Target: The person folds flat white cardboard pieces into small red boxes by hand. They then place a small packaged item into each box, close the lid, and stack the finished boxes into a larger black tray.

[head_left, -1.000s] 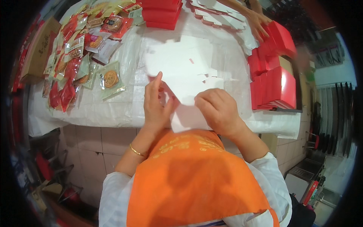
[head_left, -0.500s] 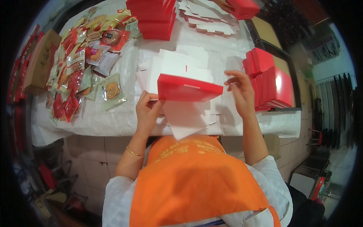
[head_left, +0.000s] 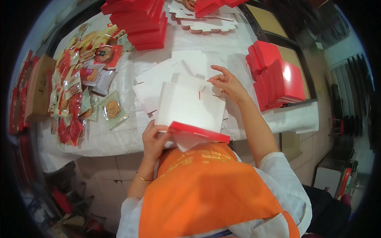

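Note:
A part-folded carton (head_left: 190, 105), white inside with a red front wall, lies at the table's front edge before me. My left hand (head_left: 155, 137) grips its near left corner, thumb toward the red wall. At the far right corner my right hand (head_left: 231, 85) hovers with its fingers apart, index finger stretched out, beside the small white flaps. Whether a fingertip touches a flap, I cannot tell. Flat white carton blanks (head_left: 147, 89) lie beneath and beyond the carton.
Wrapped round pastries (head_left: 113, 109) are heaped at the left, beside a brown cardboard box (head_left: 41, 87). Red boxes (head_left: 145, 31) stand stacked at the far left; more red boxes (head_left: 274, 79) sit at the right. Another person's hand (head_left: 189, 4) is near the far stack of blanks (head_left: 206, 25).
The carton's red wall has come down toward me, and its white inside now shows. My right hand has moved left and away from me to the carton's far corner.

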Tool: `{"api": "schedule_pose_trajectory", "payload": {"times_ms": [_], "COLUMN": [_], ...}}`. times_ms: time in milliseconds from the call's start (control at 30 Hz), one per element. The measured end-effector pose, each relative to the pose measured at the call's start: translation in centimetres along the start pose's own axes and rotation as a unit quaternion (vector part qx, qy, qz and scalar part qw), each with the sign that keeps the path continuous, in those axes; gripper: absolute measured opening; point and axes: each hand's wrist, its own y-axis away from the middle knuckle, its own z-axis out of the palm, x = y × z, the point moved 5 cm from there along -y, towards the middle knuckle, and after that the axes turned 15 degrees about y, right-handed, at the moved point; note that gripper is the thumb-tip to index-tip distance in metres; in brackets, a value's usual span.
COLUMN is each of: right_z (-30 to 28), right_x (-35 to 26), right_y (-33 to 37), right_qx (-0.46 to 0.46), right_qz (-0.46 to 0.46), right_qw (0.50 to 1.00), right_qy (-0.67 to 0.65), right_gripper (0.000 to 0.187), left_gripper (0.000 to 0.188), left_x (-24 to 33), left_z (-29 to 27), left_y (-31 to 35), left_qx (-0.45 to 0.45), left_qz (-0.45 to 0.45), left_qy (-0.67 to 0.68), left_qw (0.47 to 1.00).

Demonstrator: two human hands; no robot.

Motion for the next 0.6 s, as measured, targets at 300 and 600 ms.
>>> {"api": "schedule_pose_trajectory", "payload": {"times_ms": [300,600], "right_z": [7.4,9.5], "right_x": [-2.8,-0.6], "right_y": [1.0,3.1], "right_qx": [-0.005,-0.009], "right_qz": [-0.336,-0.395], "right_qw": [0.748,0.718], "right_qy": [0.572,0.573], "right_gripper": [0.027,0.044], "left_gripper": [0.013,0.017], "left_x": [-3.7,-1.7], "left_z": [0.1,0.5], "left_y": [1.4,1.3], "left_qx": [0.072,0.090], "left_qz": [-0.065,0.028], "left_qy": [0.001,-0.255], "left_qw": [0.995,0.962]}}
